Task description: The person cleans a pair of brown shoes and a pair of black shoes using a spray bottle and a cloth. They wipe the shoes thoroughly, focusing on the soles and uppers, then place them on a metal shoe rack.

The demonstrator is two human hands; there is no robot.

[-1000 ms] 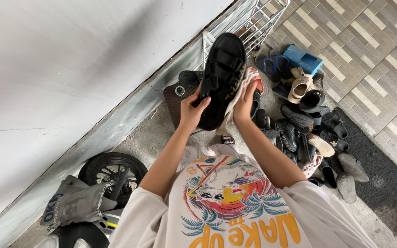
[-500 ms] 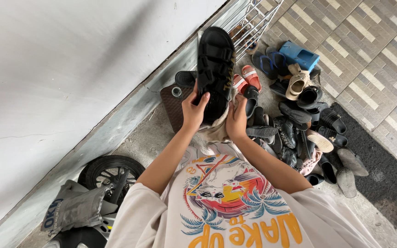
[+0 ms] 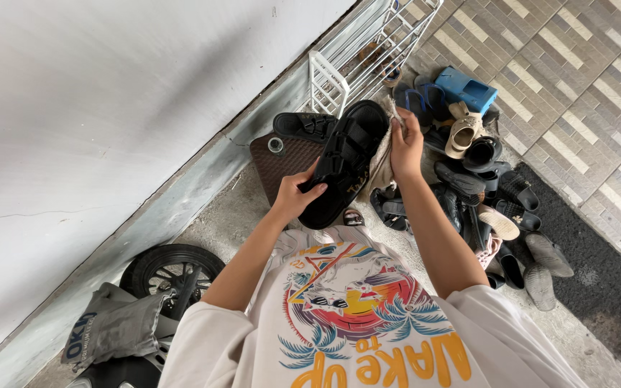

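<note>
Clamping both hands' grip, left hand (image 3: 297, 195) and right hand (image 3: 405, 146) hold black strapped sandal (image 3: 345, 162) (sole-up).

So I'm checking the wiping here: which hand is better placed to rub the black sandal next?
Probably the right hand: it presses a beige cloth against the black sandal near its top end. The left hand grips the lower part, steadying it.

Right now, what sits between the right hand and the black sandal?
Head view: a beige cloth, pressed by the right hand against the black sandal; left hand grips the sandal directly.
</note>
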